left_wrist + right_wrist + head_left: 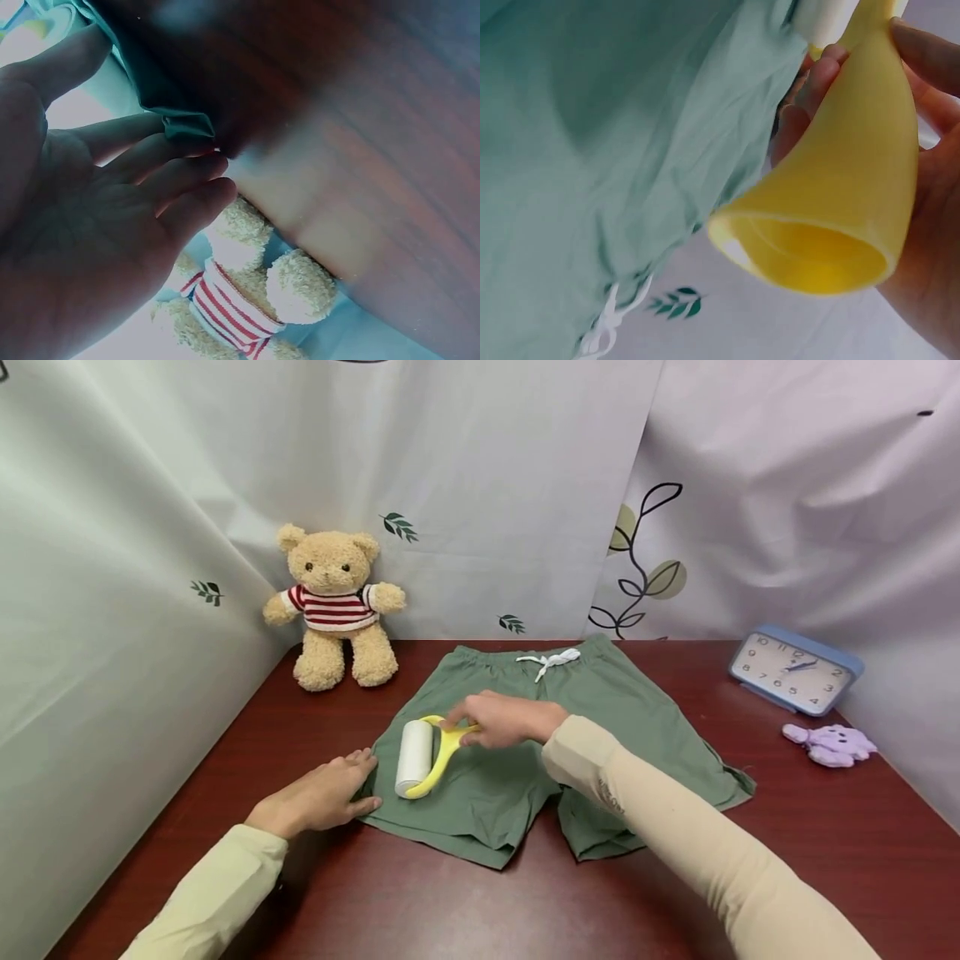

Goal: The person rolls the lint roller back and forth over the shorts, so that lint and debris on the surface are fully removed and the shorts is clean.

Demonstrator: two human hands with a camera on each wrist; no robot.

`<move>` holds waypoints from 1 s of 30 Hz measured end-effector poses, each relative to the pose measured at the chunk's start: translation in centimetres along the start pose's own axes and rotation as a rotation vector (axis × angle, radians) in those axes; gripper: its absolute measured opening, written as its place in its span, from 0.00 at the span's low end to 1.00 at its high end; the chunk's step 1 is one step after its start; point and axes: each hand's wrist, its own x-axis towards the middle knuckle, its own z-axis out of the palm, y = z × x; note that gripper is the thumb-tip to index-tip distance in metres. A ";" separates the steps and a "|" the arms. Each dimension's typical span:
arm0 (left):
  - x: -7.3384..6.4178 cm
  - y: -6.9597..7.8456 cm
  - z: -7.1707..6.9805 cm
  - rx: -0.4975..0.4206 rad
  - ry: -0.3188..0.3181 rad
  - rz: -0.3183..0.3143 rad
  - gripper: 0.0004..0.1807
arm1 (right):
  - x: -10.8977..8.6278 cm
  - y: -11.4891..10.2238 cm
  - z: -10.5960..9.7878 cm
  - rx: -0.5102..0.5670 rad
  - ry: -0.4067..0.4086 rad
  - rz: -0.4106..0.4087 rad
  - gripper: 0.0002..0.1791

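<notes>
The right hand point(504, 718) has its thumb and fingers clamped on the yellow handle point(453, 742) of a lint roller; the right wrist view shows the handle flaring to a wide, hollow end. The lint roller point(415, 756) has its white cylinder over the left-hand leg of a pair of green drawstring shorts point(487, 785), near that leg's outer edge. The left hand point(326, 792) is at the same outer edge of the shorts, its fingers straight and its thumb apart from them, with the fingertips touching the fabric; it grips nothing.

The shorts lie spread out on a dark red-brown counter point(562, 910), both leg openings toward the person. At the middle of the shorts' waistband is a white drawstring point(550, 662) tied in a bow. To the left of the shorts' waistband, a tan teddy bear point(335, 606) in a red-and-white striped sweater is propped upright. Well to the right of the shorts is a blue alarm clock point(795, 670) with a white dial, and just in front of it, also right of the shorts, a small purple plush toy point(834, 746). Behind the shorts hangs a white curtain point(487, 485) printed with leaf sprigs.
</notes>
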 end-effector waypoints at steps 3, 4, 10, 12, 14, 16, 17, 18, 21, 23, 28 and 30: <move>0.1 0.3 -0.2 0.005 -0.010 0.001 0.36 | -0.9 1.0 -0.2 -0.014 0.012 -0.014 0.22; 0.2 0.4 -0.2 0.006 -0.014 0.000 0.36 | -1.3 1.4 -0.3 -0.012 0.014 -0.017 0.22; 0.4 0.5 -0.6 0.024 -0.026 0.000 0.35 | -4.6 3.9 -0.7 0.005 0.019 0.000 0.23; 0.4 0.6 -0.6 0.025 -0.030 0.003 0.34 | -5.9 4.9 -0.8 0.014 0.020 0.010 0.23; 0.4 0.7 -0.7 0.023 -0.034 0.005 0.34 | -7.2 5.9 -0.9 0.030 0.023 0.013 0.23; 0.4 0.7 -0.7 0.024 -0.041 -0.001 0.34 | -8.6 6.8 -1.0 0.041 0.035 0.015 0.23; 0.4 0.8 -0.7 0.026 -0.043 -0.003 0.34 | -9.2 7.2 -1.1 0.049 0.041 0.018 0.23; 0.4 0.8 -0.8 0.031 -0.043 -0.004 0.34 | -9.8 7.6 -1.2 0.055 0.046 0.022 0.23; 0.5 0.7 -0.9 0.041 -0.042 -0.007 0.34 | -11.4 8.6 -1.6 0.065 0.056 0.049 0.23; 0.5 0.6 -0.9 0.041 -0.041 -0.004 0.34 | -12.4 9.2 -1.8 0.068 0.054 0.074 0.23; 0.4 0.6 -0.8 0.032 -0.040 0.007 0.34 | -14.7 10.7 -2.5 0.070 0.031 0.126 0.23; 0.3 0.6 -0.9 0.038 -0.033 0.015 0.34 | -15.7 11.3 -2.9 0.062 0.029 0.142 0.23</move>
